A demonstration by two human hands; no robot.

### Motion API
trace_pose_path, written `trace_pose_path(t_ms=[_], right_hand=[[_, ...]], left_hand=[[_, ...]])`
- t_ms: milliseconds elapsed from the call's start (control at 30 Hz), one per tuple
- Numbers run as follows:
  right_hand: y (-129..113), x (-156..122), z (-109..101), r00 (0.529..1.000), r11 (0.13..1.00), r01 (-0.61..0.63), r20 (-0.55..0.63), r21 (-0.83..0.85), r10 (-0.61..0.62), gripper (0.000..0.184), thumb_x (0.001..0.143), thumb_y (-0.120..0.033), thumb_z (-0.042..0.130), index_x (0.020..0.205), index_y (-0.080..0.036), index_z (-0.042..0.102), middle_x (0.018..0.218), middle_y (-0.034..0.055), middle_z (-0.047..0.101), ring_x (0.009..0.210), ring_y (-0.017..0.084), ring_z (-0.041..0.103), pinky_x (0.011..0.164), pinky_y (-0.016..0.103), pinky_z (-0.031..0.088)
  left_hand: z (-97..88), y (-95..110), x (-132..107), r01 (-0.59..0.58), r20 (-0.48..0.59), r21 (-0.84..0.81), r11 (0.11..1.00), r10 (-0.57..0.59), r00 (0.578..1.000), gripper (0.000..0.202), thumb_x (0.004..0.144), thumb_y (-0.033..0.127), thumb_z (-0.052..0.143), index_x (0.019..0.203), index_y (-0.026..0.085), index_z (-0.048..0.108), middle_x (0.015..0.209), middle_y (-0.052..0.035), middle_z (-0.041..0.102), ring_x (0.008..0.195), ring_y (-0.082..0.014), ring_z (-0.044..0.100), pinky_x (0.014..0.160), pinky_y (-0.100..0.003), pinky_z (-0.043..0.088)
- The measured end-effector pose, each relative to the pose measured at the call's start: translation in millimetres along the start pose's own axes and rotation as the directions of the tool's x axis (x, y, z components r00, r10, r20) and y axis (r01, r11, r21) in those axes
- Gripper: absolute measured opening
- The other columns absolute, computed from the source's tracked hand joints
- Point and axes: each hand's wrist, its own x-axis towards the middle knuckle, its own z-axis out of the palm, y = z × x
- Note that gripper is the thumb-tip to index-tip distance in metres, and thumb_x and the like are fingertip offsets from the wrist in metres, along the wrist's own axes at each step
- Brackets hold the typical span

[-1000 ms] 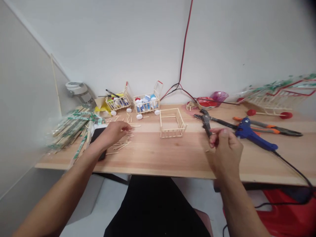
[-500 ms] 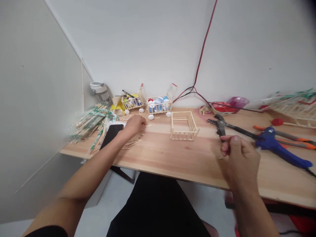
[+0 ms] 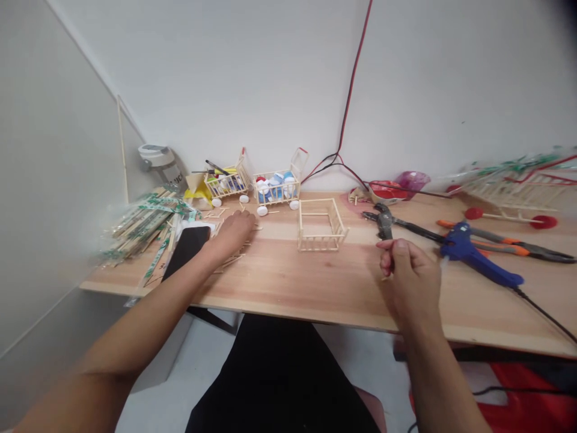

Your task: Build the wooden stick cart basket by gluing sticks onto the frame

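Pale wooden frame [image 3: 318, 249] stands between my hands, set back from the table's [image 3: 288, 282] front edge. My hands are apart: left [image 3: 235, 233] over loose sticks [image 3: 232, 260], right [image 3: 412, 270] curled beside the black tool [image 3: 384, 222]. I cannot tell whether either grips.

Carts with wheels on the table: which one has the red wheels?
The far-right cart; the left cart and the middle cart have white wheels.

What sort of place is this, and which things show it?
It is probably a craft work corner; whether at home or in a workshop, I cannot tell. The signs are the loose sticks on the wooden table, the small wheeled cart built from sticks, and the blue glue gun.
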Motion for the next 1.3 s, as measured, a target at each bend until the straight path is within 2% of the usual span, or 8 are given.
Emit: trace_pose_path(t_ms=[400, 600, 733, 800, 867, 1033, 1100, 1300], right_hand=[[6.5, -0.1, 0.5, 0.999, 0.997, 0.021, 0.025, 0.069, -0.022, 0.041, 0.093, -0.053, 0.049, 0.087, -0.017, 0.067, 0.058, -0.0036, 0.049, 0.051, 0.009, 0.042, 0.052, 0.023, 0.034], [2.8, -0.2, 2.8, 0.998, 0.997, 0.059, -0.021, 0.042, -0.058, 0.039, 0.091, -0.051, 0.053, 0.075, -0.017, 0.064, 0.056, -0.0034, 0.049, 0.053, 0.009, 0.043, 0.054, 0.024, 0.034], [-5.8, -6.4, 7.0, 0.998, 0.997, 0.054, 0.011, 0.06, -0.054, 0.042, 0.094, -0.05, 0.048, 0.075, -0.016, 0.065, 0.055, -0.0011, 0.054, 0.055, 0.012, 0.051, 0.059, 0.026, 0.042], [-12.3, -13.9, 9.7, 0.992, 0.971, 0.011, 0.12, 0.241, -0.041, 0.035, 0.094, -0.048, 0.048, 0.097, -0.018, 0.066, 0.071, 0.0022, 0.064, 0.064, 0.014, 0.059, 0.061, 0.027, 0.046], [-20.8, -24.7, 12.8, 0.946, 0.862, -0.116, 0.318, 0.493, -0.054, 0.033, 0.094, -0.048, 0.049, 0.109, -0.022, 0.062, 0.092, 0.0046, 0.067, 0.074, 0.016, 0.064, 0.056, 0.026, 0.047], [-40.1, -48.9, 19.7, 0.566, 0.675, -0.381, 0.737, 0.631, -0.369, 0.052, 0.091, -0.066, 0.04, 0.092, -0.021, 0.067, 0.079, 0.0055, 0.066, 0.077, 0.02, 0.065, 0.072, 0.036, 0.053], [-39.1, -50.5, 18.7, 0.491, 0.698, -0.361, 0.762, 0.619, -0.422, 0.05, 0.088, -0.065, 0.047, 0.09, -0.02, 0.068, 0.074, 0.0051, 0.065, 0.08, 0.02, 0.065, 0.079, 0.038, 0.052], [-8.3, -47.2, -14.1, 0.53, 0.722, -0.426, 0.797, 0.546, -0.29, 0.045, 0.09, -0.056, 0.054, 0.097, -0.015, 0.069, 0.084, 0.0084, 0.067, 0.079, 0.018, 0.064, 0.074, 0.033, 0.05]], left_hand=[[9.6, -22.6, 7.5, 0.005, 0.016, -0.097, 0.995, -0.003, 1.0, 0.013, 0.073, 0.006, 0.055, 0.073, 0.017, 0.063, 0.081, -0.0071, 0.068, 0.079, -0.0212, 0.059, 0.067, -0.028, 0.036], [-8.8, -9.5, -17.1, 0.077, -0.194, -0.139, 0.987, -0.103, 0.976, 0.016, 0.087, 0.015, 0.043, 0.088, 0.018, 0.059, 0.089, -0.0097, 0.066, 0.086, -0.0234, 0.057, 0.071, -0.03, 0.037], [-27.6, 6.3, -35.2, 0.07, -0.396, -0.378, 0.923, -0.23, 0.889, 0.01, 0.088, 0.02, 0.045, 0.087, 0.02, 0.054, 0.08, -0.0045, 0.062, 0.077, -0.0204, 0.056, 0.068, -0.029, 0.037], [-34.4, 24.3, -43.0, -0.014, -0.409, -0.592, 0.806, -0.285, 0.867, 0.005, 0.088, 0.023, 0.047, 0.088, 0.021, 0.051, 0.071, 0.0, 0.057, 0.066, -0.0163, 0.052, 0.064, -0.027, 0.037], [-37.8, 53.4, -50.6, -0.133, -0.314, -0.844, 0.519, -0.278, 0.908, 0.008, 0.089, 0.029, 0.05, 0.091, 0.021, 0.048, 0.062, 0.0044, 0.049, 0.055, -0.013, 0.045, 0.056, -0.025, 0.036], [-36.6, 149.9, -65.3, 0.104, 0.064, -0.94, -0.326, 0.129, 0.99, 0.02, 0.088, 0.036, 0.058, 0.086, 0.019, 0.048, 0.081, -0.0025, 0.064, 0.069, -0.0134, 0.062, 0.067, -0.026, 0.05], [-35.6, 177.1, -65.0, 0.279, 0.203, -0.837, -0.471, 0.207, 0.957, 0.02, 0.087, 0.034, 0.062, 0.085, 0.017, 0.051, 0.093, -0.0067, 0.068, 0.074, -0.0148, 0.066, 0.07, -0.027, 0.052], [-44.9, 192.0, -51.3, 0.386, 0.161, -0.62, -0.683, 0.371, 0.915, 0.014, 0.092, 0.024, 0.056, 0.083, 0.015, 0.05, 0.081, -0.0041, 0.064, 0.07, -0.0145, 0.067, 0.07, -0.028, 0.053]])
